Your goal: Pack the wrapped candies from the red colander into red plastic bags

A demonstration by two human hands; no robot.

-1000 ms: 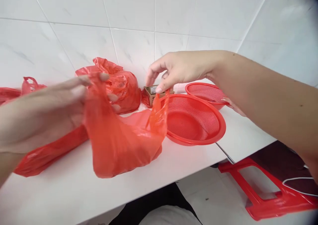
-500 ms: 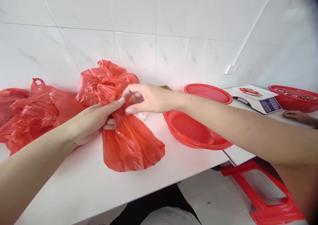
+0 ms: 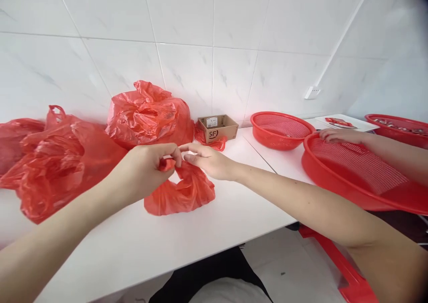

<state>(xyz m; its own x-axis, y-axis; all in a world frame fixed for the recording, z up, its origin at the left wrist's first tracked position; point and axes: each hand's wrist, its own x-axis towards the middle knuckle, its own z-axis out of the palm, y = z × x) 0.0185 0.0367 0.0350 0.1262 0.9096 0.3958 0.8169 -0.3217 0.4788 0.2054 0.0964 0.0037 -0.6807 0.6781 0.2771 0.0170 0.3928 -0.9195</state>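
A small red plastic bag (image 3: 183, 198) rests on the white table in front of me, its body low and crumpled. My left hand (image 3: 154, 160) is closed on the bag's upper left part, with red plastic bunched between the fingers. From the right, my right hand (image 3: 207, 160) reaches in with thumb and fingers pinched at the bag's top, close to my left fingertips. Larger filled red bags lie around: one (image 3: 73, 160) to the left of my left hand, another (image 3: 150, 118) behind my hands against the wall.
Beside the rear bag sits a small cardboard box (image 3: 220, 133). A red mesh basket (image 3: 281, 133) stands at the back right. Another person's hand (image 3: 344, 136) grips a bigger red basket (image 3: 334, 182) at the table's right edge. Beyond are a scale (image 3: 363, 123) and a red stool (image 3: 354, 276).
My hands have shifted their hold on the small bag, which now looks lower and more gathered. The bigger basket has moved right with the other person's hand. The cardboard box has come into view.
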